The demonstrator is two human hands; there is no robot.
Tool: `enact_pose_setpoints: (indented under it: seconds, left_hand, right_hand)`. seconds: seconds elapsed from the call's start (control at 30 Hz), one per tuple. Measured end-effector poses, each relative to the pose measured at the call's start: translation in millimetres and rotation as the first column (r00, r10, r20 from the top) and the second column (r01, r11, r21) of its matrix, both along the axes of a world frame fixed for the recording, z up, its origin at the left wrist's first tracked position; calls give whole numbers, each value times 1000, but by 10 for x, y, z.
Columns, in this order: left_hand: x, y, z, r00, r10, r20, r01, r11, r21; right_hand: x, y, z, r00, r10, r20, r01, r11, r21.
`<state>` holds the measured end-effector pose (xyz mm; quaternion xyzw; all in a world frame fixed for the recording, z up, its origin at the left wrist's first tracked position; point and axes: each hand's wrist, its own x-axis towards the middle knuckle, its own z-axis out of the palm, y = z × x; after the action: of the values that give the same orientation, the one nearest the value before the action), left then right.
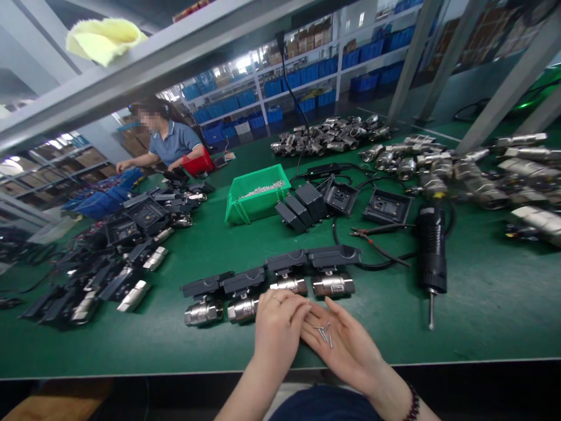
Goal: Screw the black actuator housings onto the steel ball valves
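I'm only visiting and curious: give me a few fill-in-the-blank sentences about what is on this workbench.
1. The right hand lies palm up with a few small ____ in it.
2. The left hand reaches its fingers into the right ____.
3. The bin of small metal parts is ____ in colour.
4. The electric screwdriver lies to the ____ of the hands.

Missing words: screws; palm; green; right

screws (pixel 325 334) | few, thin, silver | loose on upturned palm

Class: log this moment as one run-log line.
right hand: palm up, holding screws | left hand: fingertips at screws | ahead: valve row, screwdriver
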<state>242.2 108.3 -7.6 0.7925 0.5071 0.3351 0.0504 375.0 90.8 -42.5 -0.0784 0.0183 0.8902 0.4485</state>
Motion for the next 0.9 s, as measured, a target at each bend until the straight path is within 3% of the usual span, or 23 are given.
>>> enact_pose_setpoints:
  seconds: [0.1, 0.2, 0.43, 0.7, 0.9]
  left_hand:
    - [-10, 152, -1, 985, 170, -28, -162, 969, 187]
    - [15, 292, -19, 951, 257, -174, -202, 938, 283]
    - [107, 382, -19, 919, 266, -292, -184, 942, 279]
    - [81, 388, -54, 936, 280, -213, -205, 926, 317]
    - [71, 368, -52, 925, 287, -250, -192, 918, 346]
  right_hand:
    - [12, 11, 10, 999, 41, 23, -41, 999, -2]
    - [26, 12, 13, 998, 54, 36, -53, 998, -18]
    - [32, 5, 10, 998, 35, 49, -34, 999, -37]
    - [31, -1, 2, 999, 33, 3, -33, 999, -17]
    - [27, 6, 15, 998, 28, 55, -26, 999, -41]
